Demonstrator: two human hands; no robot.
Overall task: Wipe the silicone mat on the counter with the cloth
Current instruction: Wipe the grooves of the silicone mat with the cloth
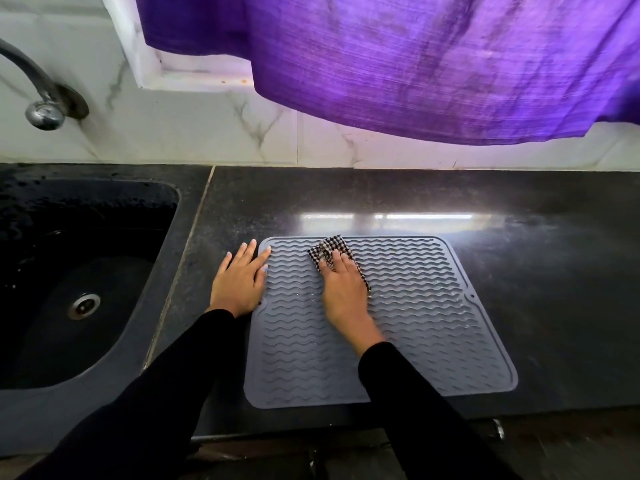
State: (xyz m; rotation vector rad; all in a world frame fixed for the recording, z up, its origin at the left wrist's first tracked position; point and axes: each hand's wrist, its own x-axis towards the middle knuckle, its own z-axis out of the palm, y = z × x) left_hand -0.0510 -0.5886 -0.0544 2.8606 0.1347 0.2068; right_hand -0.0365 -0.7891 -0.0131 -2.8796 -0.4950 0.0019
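A grey silicone mat (pixel 426 320) with wavy ridges lies flat on the dark counter (pixel 540 271), near its front edge. A black-and-white checked cloth (pixel 327 249) is bunched on the mat's far part. My right hand (pixel 344 292) presses down on the cloth, fingers over it, and most of the cloth is hidden beneath the palm. My left hand (pixel 239 282) lies flat with fingers apart, straddling the mat's left edge, fingertips touching its far left corner. Wet streaks shine on the ridges to the right of my right hand.
A dark sink (pixel 79 282) with a metal drain sits left of the counter, with a chrome tap (pixel 41 98) on the wall above it. A purple curtain (pixel 433 64) hangs over the marble-tiled back wall. Bare counter lies right of the mat.
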